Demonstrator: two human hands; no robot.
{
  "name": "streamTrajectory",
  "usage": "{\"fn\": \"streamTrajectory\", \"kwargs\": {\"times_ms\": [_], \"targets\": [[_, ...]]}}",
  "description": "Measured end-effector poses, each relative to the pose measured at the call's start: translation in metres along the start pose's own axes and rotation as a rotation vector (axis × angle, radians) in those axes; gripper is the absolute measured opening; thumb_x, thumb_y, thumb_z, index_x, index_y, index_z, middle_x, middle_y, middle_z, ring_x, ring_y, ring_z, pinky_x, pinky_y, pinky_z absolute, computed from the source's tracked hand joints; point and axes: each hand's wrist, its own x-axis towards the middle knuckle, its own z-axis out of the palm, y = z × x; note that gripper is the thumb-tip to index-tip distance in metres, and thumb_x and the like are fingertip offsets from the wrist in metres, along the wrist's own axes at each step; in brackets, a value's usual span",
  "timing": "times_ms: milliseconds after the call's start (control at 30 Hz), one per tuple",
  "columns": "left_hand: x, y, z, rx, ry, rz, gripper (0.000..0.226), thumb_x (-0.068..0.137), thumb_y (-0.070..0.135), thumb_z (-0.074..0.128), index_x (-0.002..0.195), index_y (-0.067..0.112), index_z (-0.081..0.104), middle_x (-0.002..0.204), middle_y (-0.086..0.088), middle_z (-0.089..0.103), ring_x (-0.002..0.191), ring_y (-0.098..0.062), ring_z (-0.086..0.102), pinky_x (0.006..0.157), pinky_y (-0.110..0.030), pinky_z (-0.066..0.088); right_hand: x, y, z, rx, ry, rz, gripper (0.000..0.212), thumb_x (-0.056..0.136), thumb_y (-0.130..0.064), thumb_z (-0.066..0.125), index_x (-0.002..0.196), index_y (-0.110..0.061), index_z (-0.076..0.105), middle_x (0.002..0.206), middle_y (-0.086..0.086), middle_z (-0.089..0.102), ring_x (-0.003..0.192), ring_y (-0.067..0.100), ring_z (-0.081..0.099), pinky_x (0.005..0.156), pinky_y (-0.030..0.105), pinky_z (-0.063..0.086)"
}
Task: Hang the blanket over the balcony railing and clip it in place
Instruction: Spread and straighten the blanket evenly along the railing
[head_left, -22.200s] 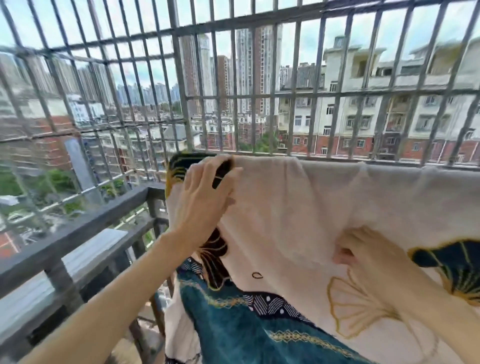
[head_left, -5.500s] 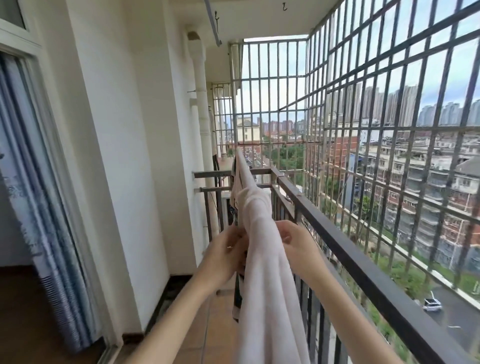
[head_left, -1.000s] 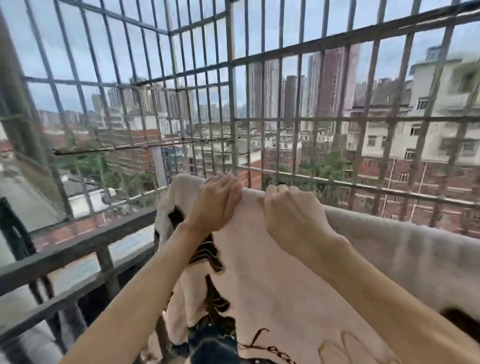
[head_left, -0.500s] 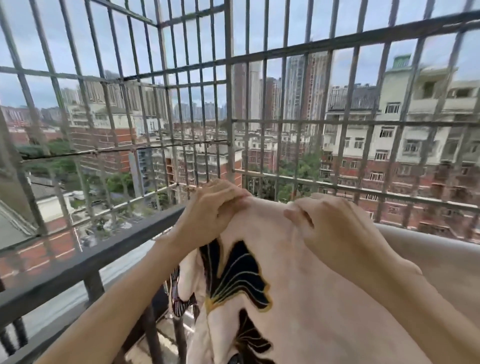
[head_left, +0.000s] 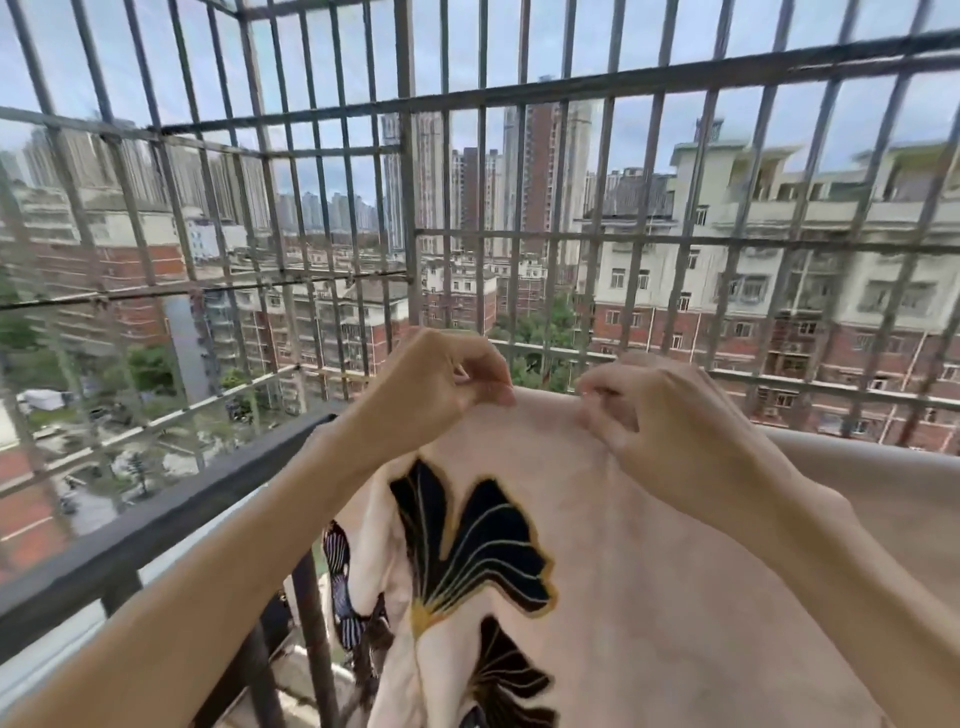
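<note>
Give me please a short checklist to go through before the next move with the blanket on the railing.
1. Blanket lies over the railing: ok, its top fold runs along the rail to the right.
2. Left hand grips the top fold: ok, fingers pinch the cloth.
3. Right hand grips the top fold: ok, fingers curl into the cloth close to the left hand.
4. Clip on the blanket or in a hand: cannot tell, none is visible.
5. Blanket spread flat: not ok, its left edge hangs bunched and folded.
6. Blanket clear of the security grille: ok, the bars stand beyond it.
</note>
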Motion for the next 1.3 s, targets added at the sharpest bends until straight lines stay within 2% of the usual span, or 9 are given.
{"fn": "streamTrajectory", "kwargs": {"times_ms": [67, 267, 667, 767, 867, 1000, 1100, 1200, 1300], "targets": [[0.002, -0.002, -0.003, 0.144, -0.073, 0.026, 0.012, 0.084, 0.009, 0.073, 0.081, 0.02, 0.069, 0.076, 0.017, 0.065, 0.075, 0.004, 0.062, 0.072, -0.012, 0.045, 0.01, -0.01, 0.007, 0.0, -0.03, -0.042, 0.021, 0.09, -0.033, 0.067, 0.102, -0.018, 0.073, 0.096, -0.004, 0.066, 0.08, 0.012, 0.059, 0.074, 0.025, 0.045], [0.004, -0.007, 0.006, 0.362, -0.133, 0.073, 0.018, 0.096, 0.004, 0.048, 0.085, 0.019, 0.048, 0.092, 0.002, 0.054, 0.086, -0.015, 0.05, 0.08, -0.028, 0.045, 0.028, -0.023, 0.019, -0.055, -0.027, -0.005, 0.027, 0.082, -0.045, 0.073, 0.083, -0.019, 0.07, 0.082, -0.006, 0.063, 0.076, 0.016, 0.06, 0.071, 0.035, 0.051], [-0.006, -0.056, -0.035, 0.28, 0.241, 0.014, 0.02, 0.094, -0.005, 0.05, 0.089, 0.013, 0.046, 0.089, -0.005, 0.056, 0.081, -0.022, 0.059, 0.066, -0.026, 0.05, 0.09, -0.078, 0.058, -0.044, 0.068, -0.154, 0.013, 0.093, -0.018, 0.064, 0.086, -0.009, 0.06, 0.08, 0.002, 0.064, 0.073, 0.02, 0.063, 0.068, 0.037, 0.054], [-0.021, -0.071, -0.055, 0.261, 0.31, -0.065, 0.007, 0.095, 0.001, 0.055, 0.091, 0.006, 0.056, 0.087, -0.004, 0.062, 0.078, -0.017, 0.059, 0.068, -0.011, 0.045, 0.102, -0.094, 0.075, -0.038, 0.041, -0.199, 0.013, 0.095, -0.016, 0.061, 0.086, -0.006, 0.059, 0.084, 0.007, 0.063, 0.08, 0.022, 0.062, 0.075, 0.039, 0.054], [-0.046, -0.086, -0.057, 0.17, 0.247, -0.156, 0.006, 0.094, 0.006, 0.059, 0.096, 0.002, 0.062, 0.088, -0.002, 0.066, 0.078, -0.012, 0.062, 0.071, -0.006, 0.046, 0.099, -0.084, 0.086, 0.035, 0.0, -0.15, 0.011, 0.094, -0.016, 0.062, 0.089, -0.006, 0.066, 0.088, 0.005, 0.069, 0.078, 0.015, 0.064, 0.077, 0.034, 0.054], [-0.087, -0.111, -0.045, 0.073, 0.011, -0.258, 0.035, 0.087, 0.033, 0.069, 0.114, 0.013, 0.06, 0.099, 0.011, 0.062, 0.086, -0.001, 0.063, 0.077, -0.013, 0.053, 0.088, -0.075, 0.083, 0.125, -0.023, -0.153, 0.024, 0.089, -0.037, 0.066, 0.087, -0.013, 0.072, 0.083, -0.005, 0.066, 0.071, 0.006, 0.058, 0.07, 0.024, 0.047], [-0.105, -0.124, -0.027, 0.056, -0.061, -0.31, 0.025, 0.082, 0.031, 0.076, 0.097, 0.014, 0.067, 0.088, 0.008, 0.066, 0.077, -0.006, 0.063, 0.071, -0.023, 0.051, 0.082, -0.078, 0.083, 0.079, -0.018, -0.171, 0.02, 0.086, -0.037, 0.07, 0.089, -0.017, 0.075, 0.084, -0.006, 0.062, 0.078, 0.011, 0.058, 0.07, 0.025, 0.046], [-0.11, -0.127, -0.021, 0.113, 0.077, -0.322, 0.021, 0.086, 0.021, 0.072, 0.08, 0.002, 0.065, 0.076, -0.008, 0.068, 0.069, -0.024, 0.063, 0.066, -0.028, 0.052, 0.085, -0.082, 0.084, 0.001, 0.019, -0.172, 0.017, 0.089, -0.03, 0.068, 0.089, -0.015, 0.075, 0.087, -0.004, 0.066, 0.078, 0.013, 0.059, 0.068, 0.024, 0.042], [-0.106, -0.119, -0.058, 0.334, 0.339, -0.232, 0.017, 0.089, 0.014, 0.068, 0.078, 0.002, 0.067, 0.068, -0.007, 0.065, 0.06, -0.02, 0.057, 0.06, -0.008, 0.039, 0.09, -0.088, 0.086, -0.013, 0.015, -0.181, 0.02, 0.09, -0.032, 0.067, 0.089, -0.014, 0.075, 0.087, -0.001, 0.071, 0.079, 0.015, 0.065, 0.07, 0.029, 0.052]]}}
